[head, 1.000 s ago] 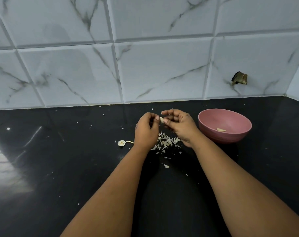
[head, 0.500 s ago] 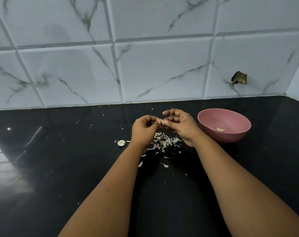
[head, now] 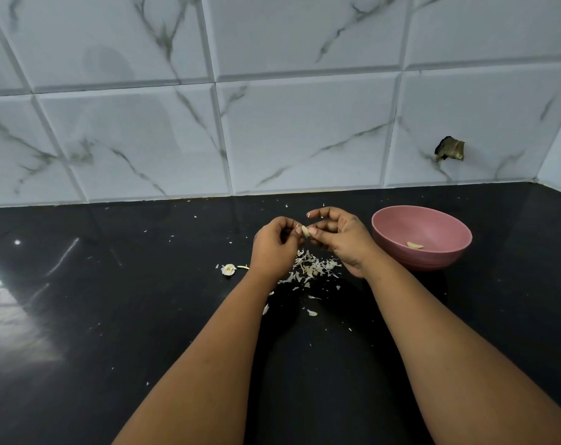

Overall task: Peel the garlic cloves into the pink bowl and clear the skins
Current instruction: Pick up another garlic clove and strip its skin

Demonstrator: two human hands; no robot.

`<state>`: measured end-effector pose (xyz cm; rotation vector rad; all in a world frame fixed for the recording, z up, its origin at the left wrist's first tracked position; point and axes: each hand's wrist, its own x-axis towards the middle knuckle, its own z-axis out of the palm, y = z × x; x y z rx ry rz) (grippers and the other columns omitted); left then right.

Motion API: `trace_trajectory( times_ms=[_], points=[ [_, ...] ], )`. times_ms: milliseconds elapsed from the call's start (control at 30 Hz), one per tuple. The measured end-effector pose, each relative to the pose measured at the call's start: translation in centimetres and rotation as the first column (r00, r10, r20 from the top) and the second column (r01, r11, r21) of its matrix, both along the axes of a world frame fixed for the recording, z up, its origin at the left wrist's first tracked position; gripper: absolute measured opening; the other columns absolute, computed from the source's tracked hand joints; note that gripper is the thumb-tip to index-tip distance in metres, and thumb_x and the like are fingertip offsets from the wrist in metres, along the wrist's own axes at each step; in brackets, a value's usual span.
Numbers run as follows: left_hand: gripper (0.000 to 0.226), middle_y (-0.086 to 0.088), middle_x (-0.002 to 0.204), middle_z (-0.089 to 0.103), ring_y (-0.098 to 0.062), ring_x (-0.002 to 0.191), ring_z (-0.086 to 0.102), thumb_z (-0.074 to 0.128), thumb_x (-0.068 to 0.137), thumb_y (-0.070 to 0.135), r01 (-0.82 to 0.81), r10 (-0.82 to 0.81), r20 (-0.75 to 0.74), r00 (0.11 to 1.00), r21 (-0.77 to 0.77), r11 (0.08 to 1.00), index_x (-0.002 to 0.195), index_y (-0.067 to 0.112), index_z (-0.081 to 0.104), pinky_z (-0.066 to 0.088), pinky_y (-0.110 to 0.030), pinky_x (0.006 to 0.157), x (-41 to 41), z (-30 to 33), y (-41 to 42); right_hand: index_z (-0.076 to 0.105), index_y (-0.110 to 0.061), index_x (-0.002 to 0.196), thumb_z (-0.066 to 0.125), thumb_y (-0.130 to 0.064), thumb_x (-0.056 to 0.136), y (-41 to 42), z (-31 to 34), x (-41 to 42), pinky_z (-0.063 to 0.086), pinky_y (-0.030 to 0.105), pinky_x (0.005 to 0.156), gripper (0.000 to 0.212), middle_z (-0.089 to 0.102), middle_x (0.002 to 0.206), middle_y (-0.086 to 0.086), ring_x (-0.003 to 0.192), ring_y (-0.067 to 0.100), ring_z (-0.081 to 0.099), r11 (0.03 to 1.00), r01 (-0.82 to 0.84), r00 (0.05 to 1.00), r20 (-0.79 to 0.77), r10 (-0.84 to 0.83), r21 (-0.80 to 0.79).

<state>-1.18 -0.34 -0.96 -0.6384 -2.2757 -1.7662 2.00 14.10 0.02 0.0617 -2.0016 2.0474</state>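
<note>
Inside pink bowl (head: pixel 439 261), one clove (head: pixel 414 245)

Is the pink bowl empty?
No, one peeled clove lies inside the pink bowl.

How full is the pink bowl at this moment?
Nearly empty: the round pink bowl, upright on the black countertop, holds one pale peeled garlic clove near its bottom.

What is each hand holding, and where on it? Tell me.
Both hold one garlic clove: the left hand pinches its left end, the right hand its right end, above the skins.
</note>
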Motion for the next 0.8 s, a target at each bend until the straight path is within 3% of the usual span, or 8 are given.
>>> trace_trajectory(
  times_ms=[167, 333, 400, 533, 800],
  points=[
    [0.014, 0.003, 0.079, 0.07, -0.013, 0.079, 0.07, 0.058, 0.097, 0.011, 0.007, -0.007, 0.024, 1.0, 0.005, 1.0, 0.086, 0.018, 0.064, 0.06, -0.035, 0.08, -0.01, -0.12, 0.08, 0.065, -0.012, 0.104, 0.065, 0.005, 0.087, -0.14, 0.15, 0.25, 0.05, 0.016, 0.059, 0.024, 0.071, 0.079, 0.005, 0.067, 0.011, 0.063, 1.0, -0.003, 1.0, 0.017, 0.004, -0.021],
    [0.012, -0.001, 0.081, 0.071, -0.016, 0.08, 0.07, 0.057, 0.097, 0.013, 0.007, -0.008, 0.057, 0.998, 0.01, 1.0, 0.088, 0.018, 0.063, 0.059, -0.043, 0.084, -0.11, -0.16, 0.23, 0.067, -0.008, 0.097, 0.063, 0.006, 0.088, -0.31, 0.12, 0.29, 0.056, 0.026, 0.075, 0.018, 0.069, 0.085, 0.012, 0.08, 0.019, 0.064, 0.996, -0.041, 0.999, 0.025, 0.044, -0.083],
    [0.015, 0.002, 0.078, 0.07, -0.011, 0.075, 0.07, 0.056, 0.098, 0.014, 0.011, -0.013, 0.072, 0.997, 0.025, 1.0, 0.086, 0.021, 0.062, 0.059, -0.042, 0.083, -0.01, -0.14, 0.29, 0.067, -0.008, 0.094, 0.062, 0.007, 0.088, -0.37, 0.17, 0.32, 0.055, 0.023, 0.073, 0.017, 0.069, 0.083, 0.01, 0.077, 0.017, 0.063, 0.995, -0.043, 0.999, 0.026, 0.045, -0.086],
    [0.013, -0.002, 0.08, 0.069, -0.019, 0.08, 0.068, 0.054, 0.1, 0.016, 0.028, -0.038, 0.13, 0.991, 0.076, 0.997, 0.089, 0.016, 0.061, 0.057, -0.049, 0.086, 0.22, 0.03, 0.44, 0.067, -0.006, 0.091, 0.059, 0.008, 0.089, -0.6, 0.37, 0.35, 0.054, 0.016, 0.066, 0.017, 0.067, 0.08, 0.007, 0.069, 0.008, 0.063, 0.985, -0.055, 0.998, 0.02, 0.059, -0.164],
    [0.015, -0.012, 0.092, 0.07, -0.024, 0.083, 0.064, 0.052, 0.1, 0.021, -0.026, 0.018, 0.146, 0.989, 0.056, 0.998, 0.086, 0.022, 0.058, 0.054, -0.053, 0.084, 0.18, 0.12, 0.57, 0.07, -0.004, 0.09, 0.058, 0.001, 0.092, -0.99, 0.6, 0.2, 0.056, 0.018, 0.071, 0.012, 0.071, 0.085, 0.005, 0.076, 0.009, 0.066, 0.961, -0.069, 0.997, 0.015, 0.076, -0.269]
  ],
)
